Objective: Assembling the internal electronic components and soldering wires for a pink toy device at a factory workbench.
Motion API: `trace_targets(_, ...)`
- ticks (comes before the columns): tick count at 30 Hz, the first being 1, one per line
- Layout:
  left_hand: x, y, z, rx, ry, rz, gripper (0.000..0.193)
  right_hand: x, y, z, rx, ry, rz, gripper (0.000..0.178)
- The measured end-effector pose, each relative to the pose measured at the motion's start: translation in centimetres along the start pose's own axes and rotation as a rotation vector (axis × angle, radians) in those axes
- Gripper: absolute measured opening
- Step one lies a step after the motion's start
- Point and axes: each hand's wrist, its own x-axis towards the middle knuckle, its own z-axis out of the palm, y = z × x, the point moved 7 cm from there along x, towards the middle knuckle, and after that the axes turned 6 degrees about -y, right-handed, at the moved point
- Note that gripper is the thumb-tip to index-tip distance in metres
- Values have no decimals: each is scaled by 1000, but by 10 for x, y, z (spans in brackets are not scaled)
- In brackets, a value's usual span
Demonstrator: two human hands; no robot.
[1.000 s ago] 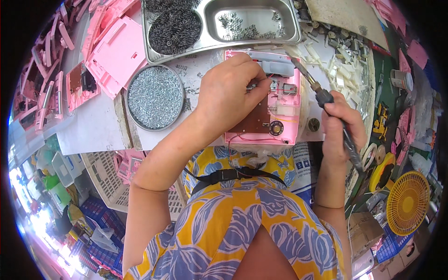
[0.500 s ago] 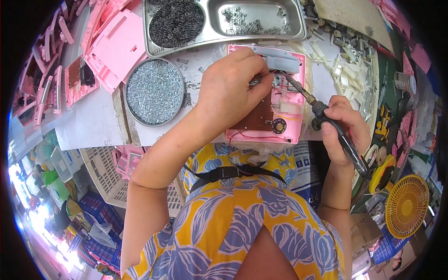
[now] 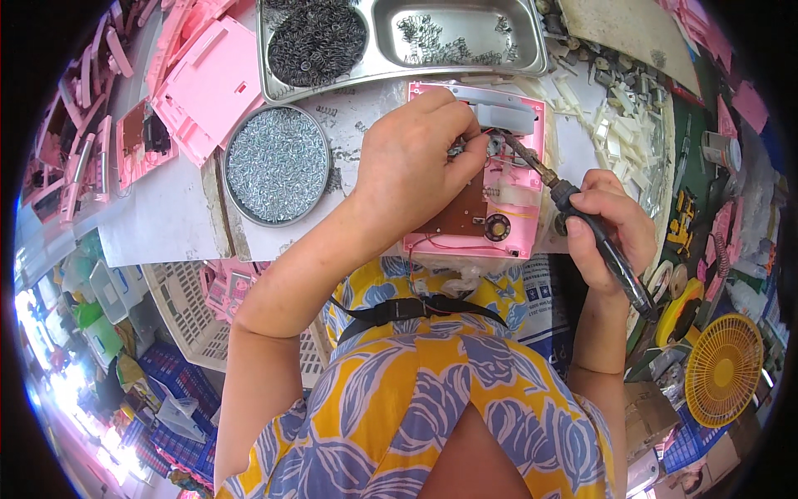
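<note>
A pink plastic housing (image 3: 436, 242) lies open on the table in front of me. Inside it are a brown circuit board (image 3: 455, 213), a small round speaker (image 3: 497, 227), a grey block (image 3: 505, 119) and thin red wires. My right hand (image 3: 619, 229) grips a soldering iron (image 3: 565, 195) by its black handle. The iron's tip reaches into the upper part of the housing, close to my left fingertips. Over the board's left side, my left hand (image 3: 416, 162) is closed in a pinch at the wires. What lies between its fingers is hidden.
A metal tray (image 3: 378, 71) of black springs stands at the back. Left of the housing is a round dish (image 3: 233, 197) full of small silvery pins. Pink shells (image 3: 208, 79) pile up at far left, white plastic parts (image 3: 619, 133) at right. A yellow fan (image 3: 723, 370) sits lower right.
The soldering iron and my right hand have shifted slightly, the tip now lying a little further right and lower. My left hand keeps its pinch, moved marginally right.
</note>
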Motion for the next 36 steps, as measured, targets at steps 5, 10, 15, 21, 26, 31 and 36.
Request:
trace_targets(5,-1,0,0,-3,6,-17,13,5,-5,2,-22,-34,-46,23)
trace_targets(10,-1,1,0,3,10,-29,12,7,-9,4,-55,-63,-77,21)
trace_targets(15,-1,1,1,-2,30,-34,13,7,-7,1,-37,-70,-72,22)
trace_targets(21,-2,1,0,-3,41,-36,12,-1,0,-19,93,-1,-2,24)
trace_targets(26,-3,0,1,-7,74,-20,12,6,6,-24,135,-48,106,22)
trace_targets(31,-5,-1,1,1,92,-8,12,19,10,-20,91,-116,153,19)
trace_targets(36,-6,1,0,-5,84,-13,10,30,11,-12,56,-173,97,17)
